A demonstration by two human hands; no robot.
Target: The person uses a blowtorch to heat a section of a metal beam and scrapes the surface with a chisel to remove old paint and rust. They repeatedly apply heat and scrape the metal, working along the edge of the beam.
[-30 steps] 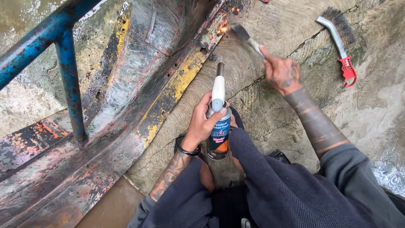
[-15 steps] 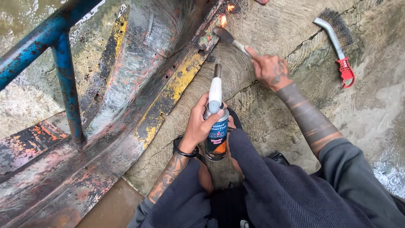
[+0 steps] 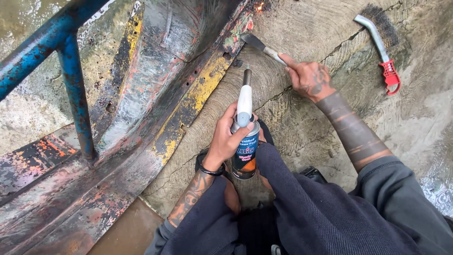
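Observation:
My left hand grips a blue gas canister topped by a white blowtorch head, its dark nozzle pointing away from me. My right hand holds a metal scraper by its handle, the blade resting against the edge of a rusty, paint-flaked metal frame. A small glowing ember burns on that edge farther up. Both forearms are tattooed and wear dark sleeves pushed back.
A wire brush with a red handle lies on the cracked concrete slab at the upper right. A blue painted pipe stands on the frame at the left. Wet ground shows at the far right and below the slab.
My right hand has drawn the scraper down and toward me along the frame's edge, away from the glowing spot. The left hand keeps the torch in the same place.

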